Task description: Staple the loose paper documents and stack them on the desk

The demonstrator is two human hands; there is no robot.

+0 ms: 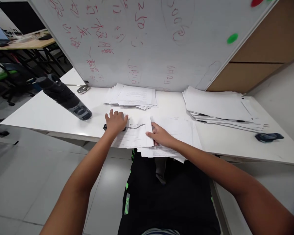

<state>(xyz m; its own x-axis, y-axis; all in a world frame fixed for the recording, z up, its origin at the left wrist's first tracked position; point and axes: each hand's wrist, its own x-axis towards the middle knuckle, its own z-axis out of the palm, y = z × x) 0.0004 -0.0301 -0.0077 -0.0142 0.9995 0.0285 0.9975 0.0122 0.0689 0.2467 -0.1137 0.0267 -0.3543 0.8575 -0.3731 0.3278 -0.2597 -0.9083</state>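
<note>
A black stapler [105, 127] lies at the left edge of a printed sheet [134, 135], mostly covered by my left hand [116, 121]. That hand rests on top of it, palm down with fingers spread. My right hand [160, 135] pinches the right side of the sheet between thumb and fingers. Under and to the right of it, loose printed papers [183, 130] lie on the white table [169, 102], some jutting over the front edge.
Behind my hands sits a paper pile [134, 95]; a larger stack [218, 104] is at right. A dark bottle [66, 98] and a mouse [83, 89] stand left. A dark pouch-like item [269, 137] lies far right. A whiteboard [147, 42] rises behind the table.
</note>
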